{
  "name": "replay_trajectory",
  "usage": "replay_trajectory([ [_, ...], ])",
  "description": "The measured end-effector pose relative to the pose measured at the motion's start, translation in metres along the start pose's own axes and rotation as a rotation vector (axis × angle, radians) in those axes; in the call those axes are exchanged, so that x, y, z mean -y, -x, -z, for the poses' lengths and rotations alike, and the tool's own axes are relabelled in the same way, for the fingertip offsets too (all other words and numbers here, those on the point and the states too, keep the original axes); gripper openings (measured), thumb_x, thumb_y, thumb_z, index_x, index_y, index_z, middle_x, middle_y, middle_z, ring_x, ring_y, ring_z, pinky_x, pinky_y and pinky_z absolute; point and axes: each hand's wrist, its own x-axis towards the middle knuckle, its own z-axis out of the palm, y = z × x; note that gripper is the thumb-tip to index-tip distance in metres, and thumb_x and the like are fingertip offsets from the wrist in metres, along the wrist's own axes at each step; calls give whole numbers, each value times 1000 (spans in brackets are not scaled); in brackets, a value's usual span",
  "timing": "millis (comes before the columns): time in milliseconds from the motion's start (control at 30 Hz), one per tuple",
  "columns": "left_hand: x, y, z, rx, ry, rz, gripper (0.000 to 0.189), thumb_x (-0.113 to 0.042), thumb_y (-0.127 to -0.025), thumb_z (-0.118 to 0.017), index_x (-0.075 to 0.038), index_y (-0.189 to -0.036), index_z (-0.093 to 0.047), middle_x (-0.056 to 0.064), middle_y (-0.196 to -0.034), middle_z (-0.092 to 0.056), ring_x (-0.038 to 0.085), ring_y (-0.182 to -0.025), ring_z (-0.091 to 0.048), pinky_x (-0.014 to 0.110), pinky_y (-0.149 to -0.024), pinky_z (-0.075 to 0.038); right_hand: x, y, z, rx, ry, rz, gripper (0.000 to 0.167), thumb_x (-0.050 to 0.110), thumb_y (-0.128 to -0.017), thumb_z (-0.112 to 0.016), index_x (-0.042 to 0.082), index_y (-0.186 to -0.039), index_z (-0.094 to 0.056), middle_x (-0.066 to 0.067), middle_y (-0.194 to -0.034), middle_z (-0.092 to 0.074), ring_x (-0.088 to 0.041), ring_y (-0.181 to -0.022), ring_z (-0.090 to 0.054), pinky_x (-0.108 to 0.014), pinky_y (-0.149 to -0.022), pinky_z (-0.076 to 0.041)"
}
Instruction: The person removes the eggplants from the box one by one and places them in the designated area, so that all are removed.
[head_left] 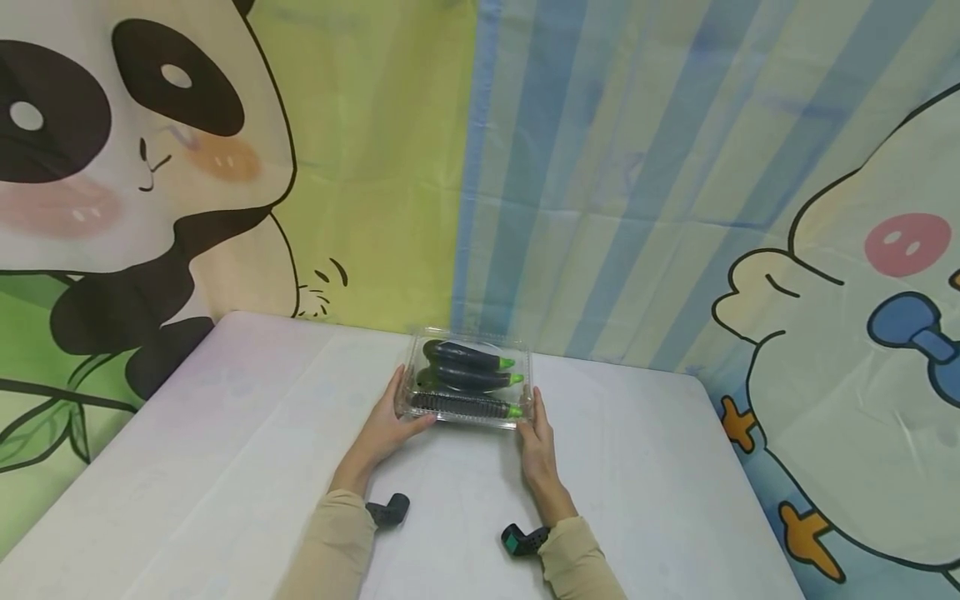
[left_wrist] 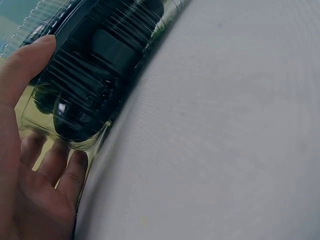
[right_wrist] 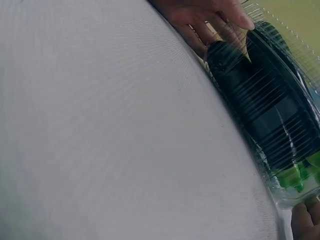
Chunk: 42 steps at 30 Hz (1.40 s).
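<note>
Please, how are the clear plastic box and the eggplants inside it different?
The plastic box is transparent, while the eggplants are dark with green stem ends. The plastic box has ridged walls; the eggplants look smooth. The left hand and right hand hold the plastic box, while the eggplants lie inside it. Both are between the hands.

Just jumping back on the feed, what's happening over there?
A person is holding a clear plastic box of dark eggplants with both hands. The left hand grips its left end and the right hand its right end. At least three eggplants are inside, green stems toward the right hand. The box is at the far side of the white table.
</note>
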Motion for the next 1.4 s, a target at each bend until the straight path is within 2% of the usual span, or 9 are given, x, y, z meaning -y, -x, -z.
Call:
replay_trajectory([
  [367, 2, 0, 2, 9, 2, -27, 113, -41, -75, -79, -19, -154, -2, 3, -161, -6, 34, -146, -18, 56, -112, -31, -1, -2, 1, -11, -17, 35, 64, 7, -94, -41, 8, -153, -15, -12, -160, -14, -28, -148, -11, -46, -122, -11],
  [567, -1, -1, 2, 21, 7, -27, 110, -37, -77, -78, -19, -154, -2, 4, -161, -7, 34, -146, -18, 55, -113, -31, 21, 5, 7, 12, -24, 45, 63, 3, -94, -42, 1, -151, -15, -17, -158, -14, -32, -147, -11, -48, -122, -12],
  [667, -7, 1, 4, 32, 15, -12, 108, -32, -79, -77, -17, -154, -1, 5, -162, -5, 34, -146, -16, 55, -114, -30, 32, 9, 8, 15, -12, 58, 63, 2, -93, -42, -3, -150, -15, -21, -157, -15, -36, -146, -14, -51, -120, -14],
  [800, -23, 7, 7, 51, 31, 10, 106, -26, -81, -76, -13, -154, -1, 10, -161, -3, 37, -146, -14, 57, -114, -28, 25, 6, 8, 15, 3, 72, 64, 3, -93, -44, -1, -151, -15, -22, -156, -17, -38, -144, -22, -53, -119, -17],
  [833, -26, 8, 8, 54, 33, 14, 105, -26, -81, -76, -12, -154, -1, 11, -161, -3, 38, -146, -14, 57, -114, -28, 20, 4, 8, 10, 15, 75, 64, 4, -93, -45, 0, -151, -16, -21, -156, -18, -37, -143, -23, -51, -118, -19],
  [900, -27, 9, 8, 53, 34, 23, 106, -27, -81, -76, -13, -154, -1, 10, -161, -3, 38, -146, -13, 56, -114, -28, 10, -1, 8, -2, 55, 88, 65, 6, -93, -47, 2, -151, -18, -20, -155, -23, -37, -129, -43, -45, -110, -37],
  [1067, -10, 3, 3, 21, 20, 11, 107, -37, -79, -77, -20, -154, -2, 4, -162, -4, 34, -147, -13, 54, -115, -28, -2, -6, 8, -64, 130, 188, 66, 9, -89, -56, 7, -149, -28, -16, -147, -38, -30, -111, -50, -39, -98, -46],
  [1167, -2, 1, 0, 6, 11, 0, 108, -41, -78, -76, -23, -154, -2, 4, -162, -5, 34, -147, -14, 56, -114, -29, -2, -6, 9, -87, 144, 274, 67, 7, -86, -60, 8, -148, -32, -13, -148, -36, -31, -138, -32, -51, -117, -26],
  [1400, 0, 0, 1, 8, -1, 13, 108, -43, -77, -76, -24, -154, -2, 2, -162, -6, 33, -147, -14, 57, -114, -27, 2, -10, 14, -83, 297, 428, 69, 6, -83, -62, 9, -147, -36, -10, -154, -29, -30, -142, -28, -55, -113, -30],
])
